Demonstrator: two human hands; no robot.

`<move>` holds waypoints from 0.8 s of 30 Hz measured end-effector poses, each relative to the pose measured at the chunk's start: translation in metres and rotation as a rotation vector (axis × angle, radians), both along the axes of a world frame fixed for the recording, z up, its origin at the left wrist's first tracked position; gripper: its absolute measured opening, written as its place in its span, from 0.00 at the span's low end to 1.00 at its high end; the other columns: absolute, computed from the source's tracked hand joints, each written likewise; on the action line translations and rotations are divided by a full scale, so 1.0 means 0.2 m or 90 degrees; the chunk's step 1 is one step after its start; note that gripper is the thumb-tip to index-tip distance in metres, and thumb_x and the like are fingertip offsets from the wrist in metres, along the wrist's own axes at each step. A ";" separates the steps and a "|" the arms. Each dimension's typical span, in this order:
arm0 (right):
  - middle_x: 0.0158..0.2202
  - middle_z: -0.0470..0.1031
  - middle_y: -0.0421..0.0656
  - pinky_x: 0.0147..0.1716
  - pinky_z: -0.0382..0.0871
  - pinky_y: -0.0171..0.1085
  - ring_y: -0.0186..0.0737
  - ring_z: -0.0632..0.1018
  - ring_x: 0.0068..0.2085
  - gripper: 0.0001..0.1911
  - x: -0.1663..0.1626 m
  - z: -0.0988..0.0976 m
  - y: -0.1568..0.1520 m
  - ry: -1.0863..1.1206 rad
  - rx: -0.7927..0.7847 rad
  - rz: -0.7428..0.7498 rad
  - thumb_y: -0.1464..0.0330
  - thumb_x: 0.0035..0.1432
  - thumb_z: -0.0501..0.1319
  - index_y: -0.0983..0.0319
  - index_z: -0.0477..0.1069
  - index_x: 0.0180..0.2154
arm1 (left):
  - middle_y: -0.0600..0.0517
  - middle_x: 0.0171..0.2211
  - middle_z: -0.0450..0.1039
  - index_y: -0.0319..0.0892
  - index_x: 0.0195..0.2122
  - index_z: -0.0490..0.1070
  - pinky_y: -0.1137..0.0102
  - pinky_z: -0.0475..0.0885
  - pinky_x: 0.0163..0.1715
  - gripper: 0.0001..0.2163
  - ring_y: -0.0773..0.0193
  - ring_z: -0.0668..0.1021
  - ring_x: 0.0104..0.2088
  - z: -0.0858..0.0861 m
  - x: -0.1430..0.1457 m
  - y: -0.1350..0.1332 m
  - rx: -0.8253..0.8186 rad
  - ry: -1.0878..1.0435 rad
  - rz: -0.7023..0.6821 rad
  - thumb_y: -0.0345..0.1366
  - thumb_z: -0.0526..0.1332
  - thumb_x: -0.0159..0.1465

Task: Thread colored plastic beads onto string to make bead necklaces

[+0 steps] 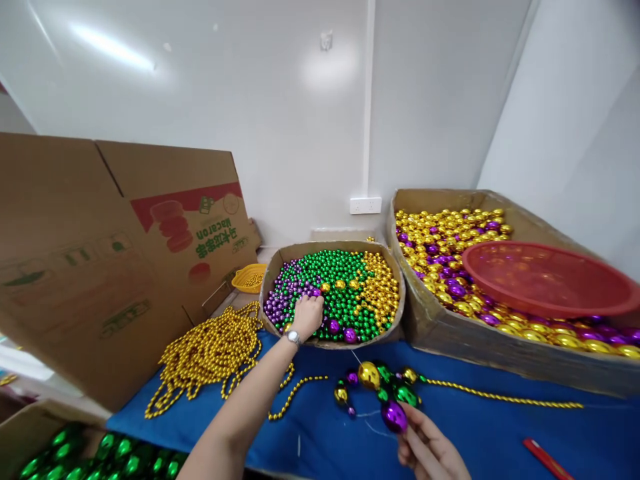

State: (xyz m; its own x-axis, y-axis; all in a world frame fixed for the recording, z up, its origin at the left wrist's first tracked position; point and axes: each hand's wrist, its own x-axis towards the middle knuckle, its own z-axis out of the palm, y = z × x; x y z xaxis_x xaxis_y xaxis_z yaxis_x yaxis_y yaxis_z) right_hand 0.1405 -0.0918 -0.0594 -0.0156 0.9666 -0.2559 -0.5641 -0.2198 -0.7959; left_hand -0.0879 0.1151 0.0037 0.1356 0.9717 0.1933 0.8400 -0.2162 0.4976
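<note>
Right hand [431, 445]: pinches large purple bead [395, 417] beside bead cluster [370, 376] on blue cloth [480, 427] | Left hand [309, 313]: at small beads [333, 267] in cardboard box [281, 255]; grip cannot be told

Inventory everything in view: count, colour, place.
Socket: one, white, back wall
Carton: one, brown, left
Large beads: many, green, lower-left box
Basket: one, yellow, beside carton
Cloth: one, blue, underneath
Strands: many, gold, on cloth
Small beads: many, purple, green, gold, middle box
Big beads: many, gold, purple, right box
Basin: one, red, right box
Bead cluster: one, gold, green, purple, front
Slim object: one, red, lower right
Wristwatch: one, silver, left arm
Left hand: one, at small beads
Right hand: one, front, grip on purple bead
</note>
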 end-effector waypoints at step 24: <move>0.26 0.72 0.40 0.29 0.68 0.34 0.35 0.72 0.27 0.23 0.04 -0.11 0.02 -0.170 0.093 -0.041 0.54 0.51 0.64 0.59 0.71 0.45 | 0.51 0.31 0.73 0.39 0.39 0.75 0.76 0.68 0.28 0.13 0.69 0.74 0.30 0.06 0.15 -0.52 -0.333 -0.835 -0.159 0.38 0.69 0.54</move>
